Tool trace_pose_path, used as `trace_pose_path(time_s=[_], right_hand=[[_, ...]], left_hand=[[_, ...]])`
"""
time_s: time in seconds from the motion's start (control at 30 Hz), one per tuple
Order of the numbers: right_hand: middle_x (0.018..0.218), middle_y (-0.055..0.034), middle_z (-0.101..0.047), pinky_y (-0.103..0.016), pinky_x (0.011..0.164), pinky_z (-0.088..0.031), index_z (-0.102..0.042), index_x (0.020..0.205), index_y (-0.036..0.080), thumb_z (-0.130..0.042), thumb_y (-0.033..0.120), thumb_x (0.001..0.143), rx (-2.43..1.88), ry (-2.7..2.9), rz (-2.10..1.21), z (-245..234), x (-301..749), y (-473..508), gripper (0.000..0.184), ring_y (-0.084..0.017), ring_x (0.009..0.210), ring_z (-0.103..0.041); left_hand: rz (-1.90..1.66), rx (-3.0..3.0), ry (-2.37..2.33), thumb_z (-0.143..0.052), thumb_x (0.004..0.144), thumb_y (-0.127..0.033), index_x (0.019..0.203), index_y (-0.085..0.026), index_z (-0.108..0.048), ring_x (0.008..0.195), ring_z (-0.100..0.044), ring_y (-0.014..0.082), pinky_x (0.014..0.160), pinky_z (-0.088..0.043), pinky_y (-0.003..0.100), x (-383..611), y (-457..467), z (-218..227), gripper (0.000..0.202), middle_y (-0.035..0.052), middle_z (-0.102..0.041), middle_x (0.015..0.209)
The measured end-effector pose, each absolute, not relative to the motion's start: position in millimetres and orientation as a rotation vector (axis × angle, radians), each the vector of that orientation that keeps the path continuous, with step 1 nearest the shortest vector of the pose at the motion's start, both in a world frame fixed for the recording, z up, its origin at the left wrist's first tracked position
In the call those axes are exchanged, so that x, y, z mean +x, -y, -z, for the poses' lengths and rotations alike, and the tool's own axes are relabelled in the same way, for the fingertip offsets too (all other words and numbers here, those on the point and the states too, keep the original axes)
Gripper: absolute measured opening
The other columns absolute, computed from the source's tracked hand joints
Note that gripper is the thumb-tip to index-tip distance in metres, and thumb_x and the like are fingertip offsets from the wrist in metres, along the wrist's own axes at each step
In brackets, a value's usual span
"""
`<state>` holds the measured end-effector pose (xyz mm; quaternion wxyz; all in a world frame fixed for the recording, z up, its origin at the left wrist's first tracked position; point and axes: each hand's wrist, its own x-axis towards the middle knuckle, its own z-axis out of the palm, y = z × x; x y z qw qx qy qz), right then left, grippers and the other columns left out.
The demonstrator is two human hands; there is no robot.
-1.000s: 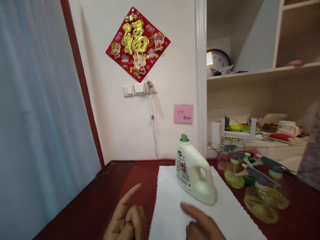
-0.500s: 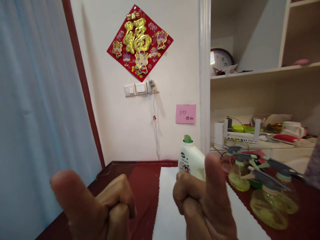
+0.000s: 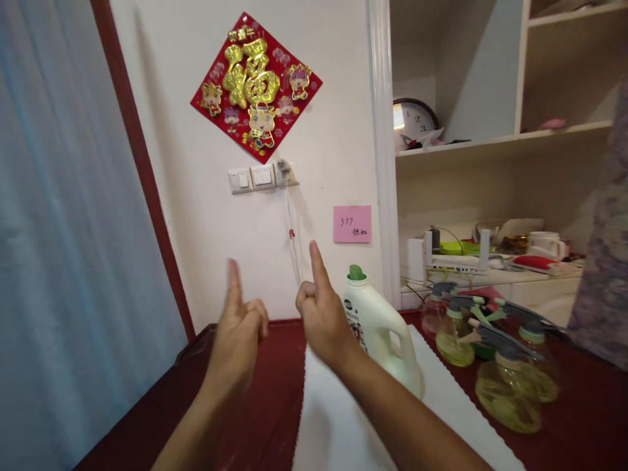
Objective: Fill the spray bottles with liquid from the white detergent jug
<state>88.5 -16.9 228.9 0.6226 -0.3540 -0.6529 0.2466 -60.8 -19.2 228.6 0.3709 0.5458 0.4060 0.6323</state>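
In the head view both hands are raised over the table, each with one digit pointing up and the other fingers curled in. My left hand (image 3: 239, 330) is closed, slightly blurred, and nothing shows in it. Just right of the middle is my right hand (image 3: 324, 317), likewise closed with nothing visible in its fingers. Behind and beside it stands a pale green jug with a handle (image 3: 380, 314), uncapped, with something green sticking out of its mouth. My right hand and forearm cover part of the jug. It stands on a white sheet (image 3: 451, 399).
Several spray bottles (image 3: 454, 343) stand on the dark red table (image 3: 267, 405) at the right. Behind them, shelves (image 3: 490, 147) hold a clock (image 3: 415, 121) and a white router (image 3: 456, 261). A blue-grey curtain (image 3: 63, 229) hangs at the left. On the wall is a pink note (image 3: 352, 224).
Both hands have moved forward, away from the camera, and closer together, so the forearms now show. The view has shifted slightly to the right, and more of the jug is visible.
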Motion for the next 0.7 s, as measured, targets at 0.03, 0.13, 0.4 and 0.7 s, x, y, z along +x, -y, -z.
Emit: trace_pose_path(time_s=[0.03,0.13,0.4,0.7], right_hand=[[0.064,0.0068,-0.041,-0.03,0.061,-0.041,-0.007,0.166,0.021,-0.039,0.012,0.085,-0.862,1.488,-0.649,-231,89,7,0.087,-0.016,0.058,-0.038],[0.062,0.0088,-0.037,-0.027,0.058,-0.036,-0.01,0.165,0.02,-0.038,0.01,0.086,-0.934,1.488,-0.783,-227,92,-4,0.085,-0.014,0.056,-0.035],[0.065,0.0086,-0.043,-0.026,0.061,-0.039,-0.013,0.165,0.02,-0.04,0.009,0.087,-0.966,1.428,-0.829,-215,98,1,0.083,-0.013,0.059,-0.041],[0.107,-0.0014,-0.072,-0.03,0.071,-0.058,-0.068,0.122,0.032,-0.067,0.043,0.094,-1.067,1.873,-0.265,-102,140,92,0.031,-0.016,0.085,-0.069]], left_hand=[[-1.515,1.478,-1.04,-0.055,0.077,-0.012,0.164,-0.029,-0.015,0.053,-0.031,0.0127,0.053,-0.027,0.025,-57,9,-230,0.097,-0.0103,-0.041,0.054],[-1.407,1.524,-1.053,-0.052,0.081,-0.015,0.164,-0.032,-0.003,0.053,-0.028,0.012,0.053,-0.023,0.025,-55,-9,-228,0.098,-0.0112,-0.04,0.053],[-1.403,1.496,-1.089,-0.055,0.085,-0.017,0.164,-0.028,-0.003,0.049,-0.027,0.0106,0.048,-0.022,0.021,-60,-6,-212,0.095,-0.0114,-0.042,0.054],[-0.716,1.324,-0.628,-0.074,0.089,-0.048,0.149,-0.039,-0.049,0.123,-0.062,0.037,0.091,-0.057,0.056,-126,104,-132,0.066,0.0088,-0.07,0.129]])
